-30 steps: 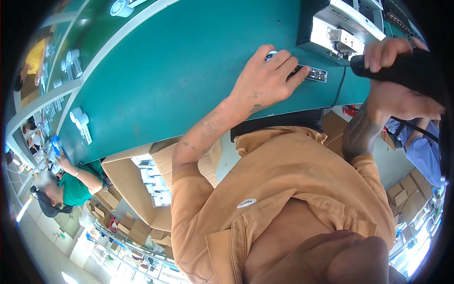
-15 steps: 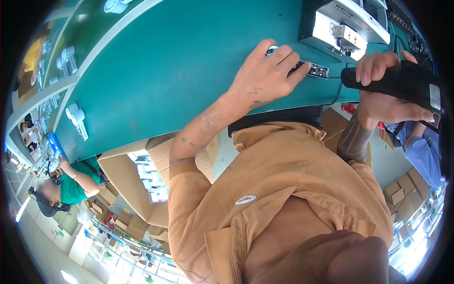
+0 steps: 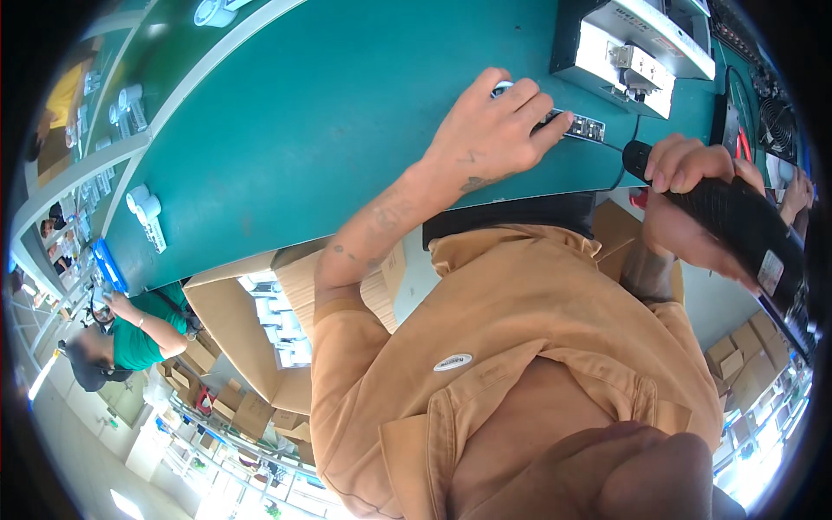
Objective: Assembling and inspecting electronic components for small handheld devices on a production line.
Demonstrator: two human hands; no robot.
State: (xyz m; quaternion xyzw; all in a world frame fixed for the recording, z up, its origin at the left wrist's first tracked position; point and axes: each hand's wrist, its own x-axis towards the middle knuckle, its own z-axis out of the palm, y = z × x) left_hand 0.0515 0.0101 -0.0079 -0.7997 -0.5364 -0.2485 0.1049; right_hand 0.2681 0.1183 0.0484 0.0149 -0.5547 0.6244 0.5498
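Black and long, a handheld object with a pale label (image 3: pixel 741 230) is clamped in the right hand (image 3: pixel 680 227), right of a narrow, pale-edged circuit-board strip (image 3: pixel 587 127). The left hand (image 3: pixel 498 130) curls over that strip on the flat green tabletop (image 3: pixel 329 113); whether it grips, I cannot tell. Beyond stands a black-and-white metal box (image 3: pixel 598 62).

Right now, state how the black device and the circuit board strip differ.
Pose: the black device is held up, tilted, in the right grip; the circuit board strip lies on the green table, partly covered by the left grip. Look: the black device is dark with a pale label; the circuit board strip shows bare components. Both are elongated.
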